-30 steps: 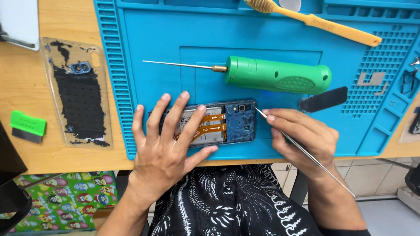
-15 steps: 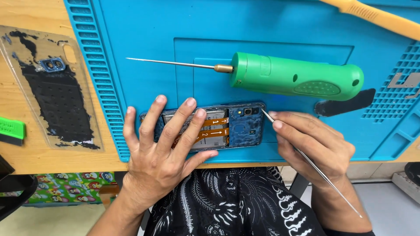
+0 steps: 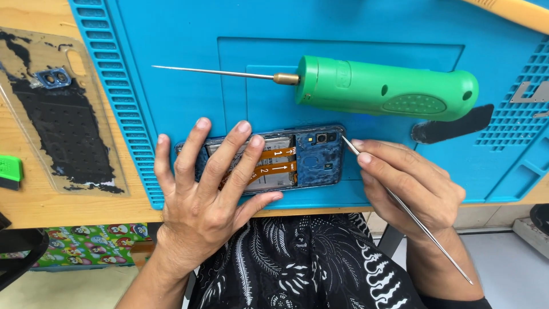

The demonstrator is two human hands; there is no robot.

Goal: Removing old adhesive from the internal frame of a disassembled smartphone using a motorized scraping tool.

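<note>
Head view, looking down past a black-and-white patterned shirt (image 3: 303, 263) at the near edge of a wooden worktop (image 3: 34, 200). The left hand (image 3: 211, 194) lies flat with fingers spread wide, pressing on an opened phone (image 3: 297, 160) whose orange ribbon cables show. The phone lies lengthwise on a blue mat (image 3: 343, 51), close to the mat's near edge. The right hand (image 3: 409, 186) pinches a thin metal probe (image 3: 400, 203), its tip touching the phone's top right corner beside the camera. Just beyond the phone, a green electric screwdriver (image 3: 383, 94) lies on the mat, its long bit pointing left. A dark flat piece (image 3: 452, 123) lies right of it. Far left, off the mat, the phone's back cover (image 3: 57, 114) rests inside-up with black adhesive.
</note>
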